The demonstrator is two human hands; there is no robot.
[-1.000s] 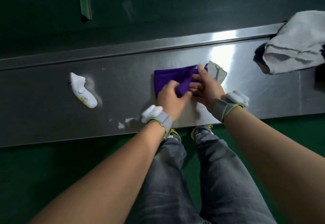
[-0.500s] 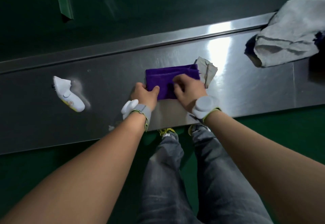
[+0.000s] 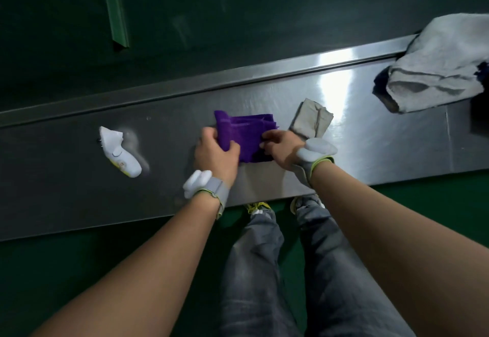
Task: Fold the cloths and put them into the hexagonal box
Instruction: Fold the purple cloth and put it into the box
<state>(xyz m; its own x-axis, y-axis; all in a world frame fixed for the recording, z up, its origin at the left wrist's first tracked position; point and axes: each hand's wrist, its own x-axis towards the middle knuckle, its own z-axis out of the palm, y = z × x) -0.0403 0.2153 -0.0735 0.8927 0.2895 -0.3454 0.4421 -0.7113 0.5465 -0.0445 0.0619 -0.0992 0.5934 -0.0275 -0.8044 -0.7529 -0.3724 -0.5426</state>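
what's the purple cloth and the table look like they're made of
Purple cloth: looks like soft terry or microfibre, matte with a fuzzy, ribbed surface that bends in folds where both hands hold it.
Table: probably stainless steel, with a brushed grey finish and a bright streak of reflected light, plus a rolled rim along the far edge.

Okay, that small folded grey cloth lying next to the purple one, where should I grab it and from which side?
Probably by its near edge, coming in from the right. The grey cloth lies flat and folded on the metal table, just right of the purple cloth, which both the left hand and right hand are gripping. Its right side is unobstructed; pinch all layers together so the fold holds.
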